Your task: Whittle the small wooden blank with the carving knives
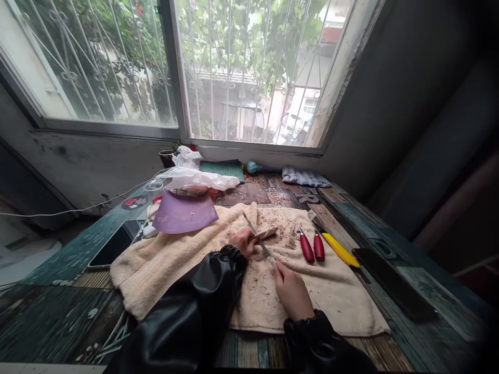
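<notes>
My left hand (242,242) is closed around one end of a small brown piece of wood (268,233), whose other end points right. In my right hand (293,291) is a thin metal file (250,223), gripped by its pale handle end. The file lies slantwise across the wood, its tip pointing up and left. Both hands are over a beige towel (187,259) strewn with wood shavings. To the right, two red-handled carving knives (306,248) rest on the towel beside a brush (316,220) and a yellow-handled tool (340,250).
A purple sheet of sandpaper (185,213) and white plastic (202,178) lie at the back left. A tablet or phone (117,244) sits left of the towel, a black phone-like slab (393,283) right. A grey padded bundle (306,176) stands near the window.
</notes>
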Tool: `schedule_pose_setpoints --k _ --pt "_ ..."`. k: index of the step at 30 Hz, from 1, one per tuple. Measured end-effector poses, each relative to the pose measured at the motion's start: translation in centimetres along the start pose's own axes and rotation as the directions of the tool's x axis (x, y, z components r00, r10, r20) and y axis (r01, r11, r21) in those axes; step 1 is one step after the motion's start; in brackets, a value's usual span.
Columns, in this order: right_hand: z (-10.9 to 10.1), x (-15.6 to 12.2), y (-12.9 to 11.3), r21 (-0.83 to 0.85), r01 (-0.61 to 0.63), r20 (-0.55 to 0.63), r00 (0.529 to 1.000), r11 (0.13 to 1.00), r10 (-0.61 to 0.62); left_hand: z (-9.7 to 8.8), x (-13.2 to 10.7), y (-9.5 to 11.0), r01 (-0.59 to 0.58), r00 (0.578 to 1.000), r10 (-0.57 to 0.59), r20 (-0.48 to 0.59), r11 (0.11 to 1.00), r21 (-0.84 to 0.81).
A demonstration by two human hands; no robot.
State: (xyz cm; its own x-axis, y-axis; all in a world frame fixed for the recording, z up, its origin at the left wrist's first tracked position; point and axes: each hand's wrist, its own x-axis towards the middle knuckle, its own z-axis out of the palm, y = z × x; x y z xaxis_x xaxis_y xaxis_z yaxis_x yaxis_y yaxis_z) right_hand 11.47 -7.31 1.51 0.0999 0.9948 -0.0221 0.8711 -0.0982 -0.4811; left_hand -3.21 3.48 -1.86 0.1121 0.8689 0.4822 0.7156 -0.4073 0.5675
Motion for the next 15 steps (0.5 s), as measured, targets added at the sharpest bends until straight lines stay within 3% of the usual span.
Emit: schedule_pose_setpoints --k 3,5,9,12,15 --pt "-0.1 -1.5 1.4 -0.025 -0.024 0.007 1.000 0.999 0.024 -0.1 0.0 0.1 0.032 0.999 -0.032 -0.003 0.999 0.015" --pt "-0.1 -1.8 1.7 -0.047 -0.038 0.007 0.999 0.998 0.038 -0.2 0.1 0.0 -0.014 0.999 0.016 0.050 0.999 -0.044" --pt "0.1 -0.1 0.3 -0.057 -0.017 -0.014 1.000 0.998 0.017 0.0 0.1 -0.2 -0.105 0.987 0.122 0.101 0.982 -0.156" --pt "0.4 1.4 -1.2 -0.063 -0.034 -0.024 0.999 0.997 0.032 0.2 0.0 0.0 -0.049 0.997 0.056 0.058 0.994 -0.102" --pt "0.4 1.1 -1.3 -0.031 -0.025 -0.010 1.000 0.999 0.025 0.2 -0.2 0.2 0.017 1.000 -0.017 0.027 0.999 -0.034"
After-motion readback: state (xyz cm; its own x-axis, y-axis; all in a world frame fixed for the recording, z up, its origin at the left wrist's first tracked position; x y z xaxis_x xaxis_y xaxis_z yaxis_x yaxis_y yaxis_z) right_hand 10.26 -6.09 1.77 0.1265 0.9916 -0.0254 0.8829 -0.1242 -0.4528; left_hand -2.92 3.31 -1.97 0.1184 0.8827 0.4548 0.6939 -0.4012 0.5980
